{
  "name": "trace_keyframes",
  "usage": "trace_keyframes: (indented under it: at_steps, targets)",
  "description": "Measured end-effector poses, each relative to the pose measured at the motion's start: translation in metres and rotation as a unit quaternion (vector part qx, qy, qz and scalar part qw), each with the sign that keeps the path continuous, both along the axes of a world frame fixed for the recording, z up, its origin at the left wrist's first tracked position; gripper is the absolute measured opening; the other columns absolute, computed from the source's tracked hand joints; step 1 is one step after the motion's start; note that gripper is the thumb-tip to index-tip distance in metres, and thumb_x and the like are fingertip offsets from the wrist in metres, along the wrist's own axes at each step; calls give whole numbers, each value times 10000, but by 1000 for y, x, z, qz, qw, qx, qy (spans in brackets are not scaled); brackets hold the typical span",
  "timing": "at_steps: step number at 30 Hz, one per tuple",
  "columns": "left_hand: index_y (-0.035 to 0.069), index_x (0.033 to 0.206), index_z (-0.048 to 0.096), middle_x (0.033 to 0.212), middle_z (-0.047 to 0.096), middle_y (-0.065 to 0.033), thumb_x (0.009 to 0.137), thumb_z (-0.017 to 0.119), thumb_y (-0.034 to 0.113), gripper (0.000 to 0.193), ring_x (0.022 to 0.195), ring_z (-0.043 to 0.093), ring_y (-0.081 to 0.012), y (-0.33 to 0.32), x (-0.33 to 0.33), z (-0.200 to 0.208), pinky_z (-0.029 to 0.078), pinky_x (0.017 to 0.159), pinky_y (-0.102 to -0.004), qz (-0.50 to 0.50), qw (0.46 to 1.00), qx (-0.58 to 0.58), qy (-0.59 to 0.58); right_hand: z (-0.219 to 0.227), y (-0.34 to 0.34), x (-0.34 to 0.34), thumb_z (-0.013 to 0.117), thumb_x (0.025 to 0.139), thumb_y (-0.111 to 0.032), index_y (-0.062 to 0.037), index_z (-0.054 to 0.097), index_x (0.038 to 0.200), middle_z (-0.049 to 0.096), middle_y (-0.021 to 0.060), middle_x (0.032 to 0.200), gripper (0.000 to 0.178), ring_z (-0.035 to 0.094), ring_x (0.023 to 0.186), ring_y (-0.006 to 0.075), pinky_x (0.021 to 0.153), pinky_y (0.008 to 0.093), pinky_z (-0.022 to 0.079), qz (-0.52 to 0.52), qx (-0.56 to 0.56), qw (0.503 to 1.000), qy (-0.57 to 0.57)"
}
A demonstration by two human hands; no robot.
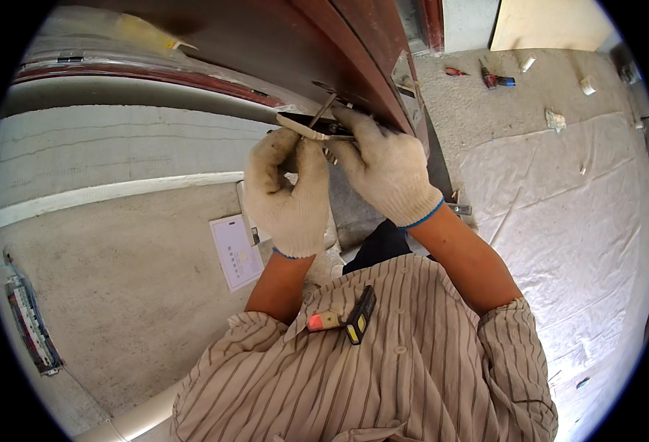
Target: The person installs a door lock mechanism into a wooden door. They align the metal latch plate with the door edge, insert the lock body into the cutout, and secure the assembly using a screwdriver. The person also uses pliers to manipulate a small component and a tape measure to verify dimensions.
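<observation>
Both my hands wear off-white knit gloves with blue cuff edging and meet at the edge of a dark red-brown door (pixel 295 51). My left hand (pixel 287 188) is closed, its fingertips against a long dark plate with a pale edge (pixel 300 127). A thin metal rod (pixel 323 110) slants up from the plate toward an opening in the door face. My right hand (pixel 387 166) is closed at the plate's other end, thumb and forefinger together around a narrow metal part; what it is stays mostly hidden. A metal lock plate (pixel 407 87) is set in the door's edge.
A white booklet (pixel 236 252) lies on the concrete floor at left, near an open wiring box (pixel 33 324). At far right are red-handled pliers (pixel 455 72), a power drill (pixel 490 76) and plastic sheeting (pixel 560 191). A black-and-yellow device (pixel 360 315) sits at my shirt pocket.
</observation>
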State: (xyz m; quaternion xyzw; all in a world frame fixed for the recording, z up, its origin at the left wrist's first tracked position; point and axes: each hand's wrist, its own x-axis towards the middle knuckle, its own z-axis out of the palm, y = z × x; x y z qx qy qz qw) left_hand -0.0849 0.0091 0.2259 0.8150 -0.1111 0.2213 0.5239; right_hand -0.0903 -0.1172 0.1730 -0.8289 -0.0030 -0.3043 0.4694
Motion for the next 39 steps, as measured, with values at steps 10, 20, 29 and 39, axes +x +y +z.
trace_keyframes:
  at_steps: [10,20,29,39]
  targets:
    - [-44,1093,624,1033,673,-82,946,699,3,172,905,637,-113,1,8,-1,549,797,-264,-45,999,-19,5,-1,-1,-3,760,883,-189,-74,690,1212,748,160,927,355,741,824,345,719,412,592,-10,-12,1000,5]
    - [-51,1062,639,968,708,-101,903,724,-14,184,826,663,-105,1,3,8,550,747,-258,-2,997,-31,68,-4,-3,-4,742,903,-266,-64,689,1172,718,151,876,340,726,729,319,626,399,572,9,-26,1000,10]
    - [-30,1062,647,962,706,-75,909,721,4,174,886,653,-105,12,6,4,539,756,-252,-26,999,-7,36,-4,-1,-4,745,920,-265,-84,695,1204,745,133,847,341,735,749,309,650,392,577,12,-19,1000,3]
    - [-11,1218,707,1118,730,-167,932,560,-88,331,1045,712,-216,26,93,97,555,917,-324,-353,827,437,-10,-1,-2,-5,742,908,-335,-75,705,1125,690,142,804,341,706,712,315,620,406,562,7,-51,999,13]
